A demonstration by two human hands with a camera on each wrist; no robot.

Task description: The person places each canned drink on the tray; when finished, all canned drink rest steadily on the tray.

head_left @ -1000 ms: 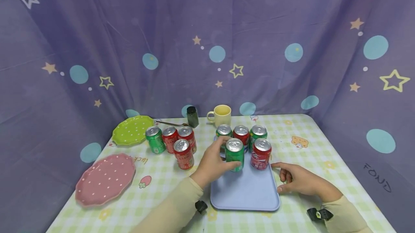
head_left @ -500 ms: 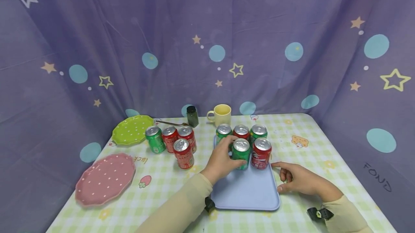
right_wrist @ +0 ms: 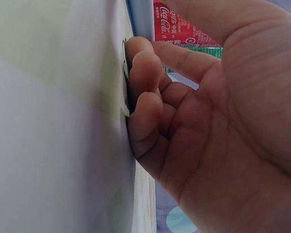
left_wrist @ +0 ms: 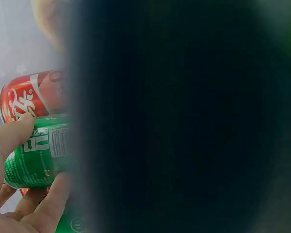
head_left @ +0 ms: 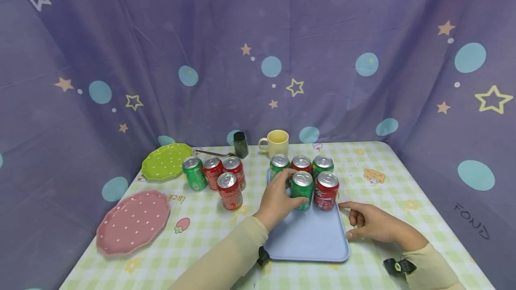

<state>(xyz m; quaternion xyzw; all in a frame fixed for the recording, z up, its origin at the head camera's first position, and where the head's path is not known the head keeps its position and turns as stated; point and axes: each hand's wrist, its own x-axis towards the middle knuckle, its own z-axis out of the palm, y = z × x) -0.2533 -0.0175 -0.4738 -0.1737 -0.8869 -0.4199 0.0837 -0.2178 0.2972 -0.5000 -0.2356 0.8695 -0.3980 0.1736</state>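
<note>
Left hand (head_left: 276, 200) grips the green can (head_left: 302, 188), seemingly placing it on the tray (head_left: 310, 236); right hand (head_left: 375, 223) relaxed; gentle release probably needed.

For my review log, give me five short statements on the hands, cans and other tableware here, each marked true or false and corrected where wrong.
1. The left hand grips a green can. True.
2. The right hand holds a red can. False: it holds no can and is at the right edge of the tray.
3. Of the four cans off the tray, three are green. False: three are red, one green.
4. The yellow mug is behind the tray. True.
5. The dark-capped jar lies on its side. False: it stands upright.
</note>
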